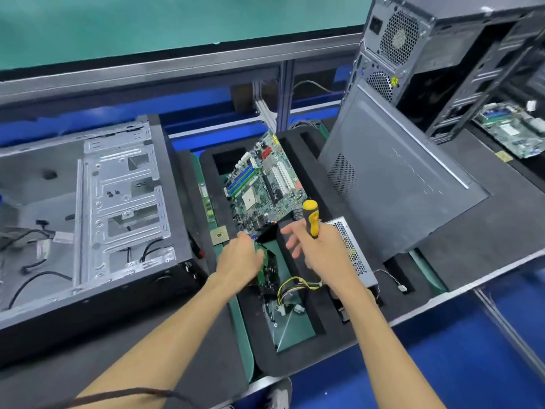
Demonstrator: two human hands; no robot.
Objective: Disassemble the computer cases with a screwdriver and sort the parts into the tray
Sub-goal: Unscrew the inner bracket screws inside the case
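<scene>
1. You have two computer cases in view. One case point(88, 208) lies on its side at nine o'clock, open face up, with bare grey metal framing and loose black cables inside. The other case point(460, 63) stands upright at one o'clock, its perforated fan grilles facing you.
2. One grey side panel point(395, 184) leans tilted at two o'clock, its upper end against the upright case and its lower edge by the tray.
3. One black foam tray point(298, 349) sits in the centre, cut into several compartments with green floors.
4. You can count two full motherboards. One motherboard point(262, 181) lies tilted in the tray's twelve o'clock compartment, green with blue memory slots and white sockets. A second board point(513, 131) lies at two o'clock beyond the panel.
5. One silver perforated power supply point(351, 249) rests in the tray at three o'clock, partly under your right wrist, yellow wires trailing from it.
6. Your left hand point(239, 258) is closed on a small green circuit board point(262, 267) over the tray's middle compartment.
7. Your right hand point(321, 249) grips one screwdriver point(311, 216), yellow-and-black handle up, against the palm, fingers loosely spread.
8. One small square chip point(219, 235) lies at the tray's nine o'clock edge.
</scene>
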